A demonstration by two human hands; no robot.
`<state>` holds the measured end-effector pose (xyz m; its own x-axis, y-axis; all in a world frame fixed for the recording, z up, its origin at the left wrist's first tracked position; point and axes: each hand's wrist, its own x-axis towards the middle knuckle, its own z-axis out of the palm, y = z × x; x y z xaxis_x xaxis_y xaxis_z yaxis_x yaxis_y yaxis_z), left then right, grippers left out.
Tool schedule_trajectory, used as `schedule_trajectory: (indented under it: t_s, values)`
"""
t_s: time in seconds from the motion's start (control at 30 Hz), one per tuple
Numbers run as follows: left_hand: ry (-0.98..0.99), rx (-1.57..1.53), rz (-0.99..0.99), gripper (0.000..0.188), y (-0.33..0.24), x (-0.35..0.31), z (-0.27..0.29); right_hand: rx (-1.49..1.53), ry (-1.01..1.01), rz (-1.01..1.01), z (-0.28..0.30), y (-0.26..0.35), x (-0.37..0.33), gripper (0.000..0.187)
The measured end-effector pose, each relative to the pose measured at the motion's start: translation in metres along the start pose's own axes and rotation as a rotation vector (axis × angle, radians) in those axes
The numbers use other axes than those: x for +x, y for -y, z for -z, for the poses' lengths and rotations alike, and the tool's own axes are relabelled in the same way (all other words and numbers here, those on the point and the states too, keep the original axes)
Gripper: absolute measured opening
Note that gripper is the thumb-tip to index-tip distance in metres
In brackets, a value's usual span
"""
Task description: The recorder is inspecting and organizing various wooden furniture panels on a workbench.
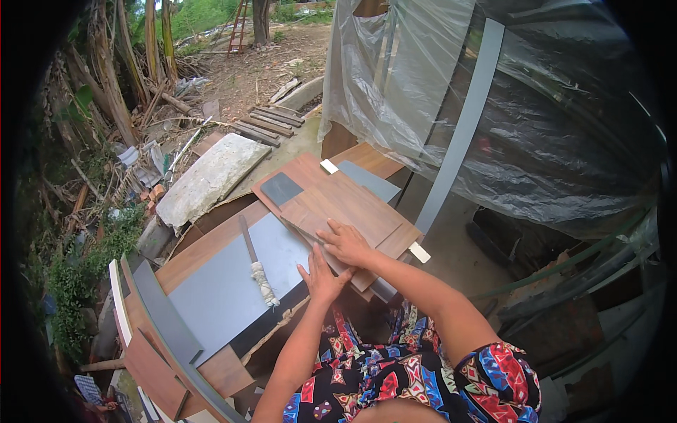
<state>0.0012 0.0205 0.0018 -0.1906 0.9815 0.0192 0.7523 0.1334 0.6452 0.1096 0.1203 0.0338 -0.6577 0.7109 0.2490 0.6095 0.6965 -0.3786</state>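
A stack of wood-grain boards (352,204) lies in front of me, tilted across the work surface. My right hand (345,245) rests on top of the upper board, fingers spread. Against the near left edge of the stack is my left hand (324,280), its fingers stretched and thumb apart. A dark grey rectangular piece (281,189) sits on the stack's far left corner. To the left, a long blade with a cloth-wrapped handle (264,285) lies on a pale grey-blue panel (218,271), apart from both hands.
Narrow board strips (161,310) stand at the lower left. A stone slab (211,176) and wooden slats (268,125) lie beyond the work surface. Plastic sheeting (550,127) hangs at the right, with a long grey strip (462,127) leaning before it.
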Motion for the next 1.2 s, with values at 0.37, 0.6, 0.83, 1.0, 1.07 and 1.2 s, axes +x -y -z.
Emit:
schedule_trajectory:
  t_s: [0.37,0.6,0.83,1.0,1.07,1.2]
  values:
    - [-0.044,0.022,-0.021,0.115,0.003,0.0,-0.002,-0.007,0.014,0.048,0.019,-0.019,-0.052,0.046]
    - [-0.036,0.044,-0.016,0.115,-0.004,-0.001,-0.003,-0.064,0.007,-0.112,0.013,-0.041,0.012,0.045]
    - [-0.008,0.068,0.015,0.115,-0.005,-0.003,-0.001,-0.084,-0.016,-0.29,-0.001,-0.037,0.054,0.047]
    - [-0.028,0.037,-0.015,0.113,-0.012,0.0,-0.002,-0.101,-0.061,-0.269,0.002,-0.046,0.029,0.047]
    - [-0.041,0.041,-0.002,0.113,-0.008,-0.001,0.0,-0.098,-0.043,-0.208,0.002,-0.04,0.01,0.048]
    - [-0.06,0.041,-0.023,0.111,-0.003,-0.002,-0.004,-0.116,-0.011,-0.096,0.022,-0.031,-0.042,0.048]
